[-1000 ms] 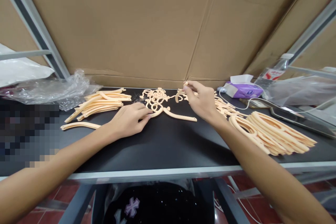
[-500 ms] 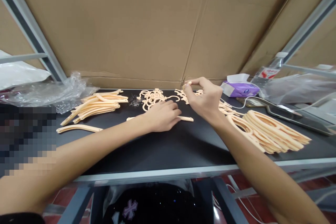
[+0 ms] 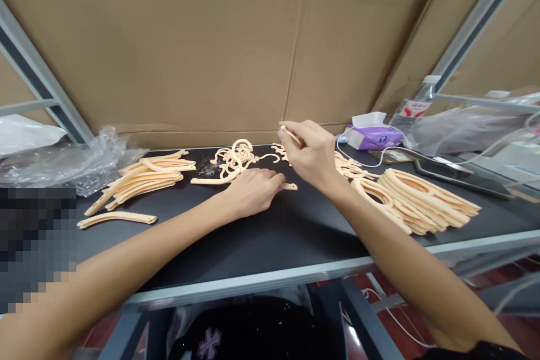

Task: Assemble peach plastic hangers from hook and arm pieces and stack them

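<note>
My left hand [image 3: 255, 191] is closed over a cream plastic hanger arm [image 3: 208, 181], whose two ends stick out on either side of the fingers. Just behind the hand a hook [image 3: 243, 145] curves up; whether it is joined to that arm is hidden. Raised above the table, my right hand [image 3: 314, 152] pinches a small cream plastic piece [image 3: 291, 135] between thumb and fingers. Behind the hands lies a heap of cream hooks [image 3: 223, 158]. More small cream parts [image 3: 348, 166] are partly covered by my right hand.
At left are a stack of curved hanger arms [image 3: 145, 183], one loose arm [image 3: 122, 217] and clear plastic wrapping [image 3: 101, 160]. To the right lie looped hanger pieces [image 3: 426, 197], a purple tissue pack [image 3: 375, 136], a bottle [image 3: 417, 104], a cable and a dark flat device [image 3: 459, 177]. Cardboard stands behind.
The camera view has shifted slightly. A hook now stands up behind my left hand, and the piece in my right fingers shows more clearly. My right hand has turned and come closer to the left.
</note>
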Action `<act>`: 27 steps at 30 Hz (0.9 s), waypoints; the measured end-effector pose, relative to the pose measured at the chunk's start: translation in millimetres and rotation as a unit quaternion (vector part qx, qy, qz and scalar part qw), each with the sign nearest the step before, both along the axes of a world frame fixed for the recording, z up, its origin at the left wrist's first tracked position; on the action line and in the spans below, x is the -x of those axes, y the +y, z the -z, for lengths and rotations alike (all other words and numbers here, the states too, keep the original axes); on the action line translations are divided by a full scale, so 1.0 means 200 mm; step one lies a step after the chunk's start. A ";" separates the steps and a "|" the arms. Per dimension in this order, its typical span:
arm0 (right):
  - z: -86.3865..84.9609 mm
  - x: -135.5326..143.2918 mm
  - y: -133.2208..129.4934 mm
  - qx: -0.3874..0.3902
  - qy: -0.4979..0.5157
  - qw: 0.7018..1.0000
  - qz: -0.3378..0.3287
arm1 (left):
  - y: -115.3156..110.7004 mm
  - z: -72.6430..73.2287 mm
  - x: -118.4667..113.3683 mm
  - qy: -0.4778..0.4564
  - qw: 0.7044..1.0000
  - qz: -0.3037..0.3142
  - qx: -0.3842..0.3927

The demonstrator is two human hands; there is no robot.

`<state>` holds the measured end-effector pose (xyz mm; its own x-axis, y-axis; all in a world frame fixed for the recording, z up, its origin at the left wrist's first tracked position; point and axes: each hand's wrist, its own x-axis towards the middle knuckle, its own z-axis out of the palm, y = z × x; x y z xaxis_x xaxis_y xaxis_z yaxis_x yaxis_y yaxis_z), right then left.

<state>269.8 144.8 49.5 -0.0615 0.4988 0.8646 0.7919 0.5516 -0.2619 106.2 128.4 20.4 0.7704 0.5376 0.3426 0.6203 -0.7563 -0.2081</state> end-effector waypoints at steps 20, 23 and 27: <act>0.03 0.00 0.06 0.409 -0.144 0.892 -0.125 | -0.03 0.08 0.24 -0.100 0.992 -0.002 0.080; 0.01 -0.01 0.05 0.450 -0.135 0.869 -0.158 | -0.03 0.08 0.24 -0.110 0.988 -0.014 0.104; 0.00 -0.02 0.05 0.479 -0.164 0.839 -0.198 | -0.03 0.07 0.24 -0.114 0.986 -0.043 0.113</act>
<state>274.5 155.1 50.2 -0.5423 0.8400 -0.0180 0.7129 0.4487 -0.5389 59.0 121.8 6.3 0.6345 0.6809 0.3657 0.6959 -0.7092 0.1130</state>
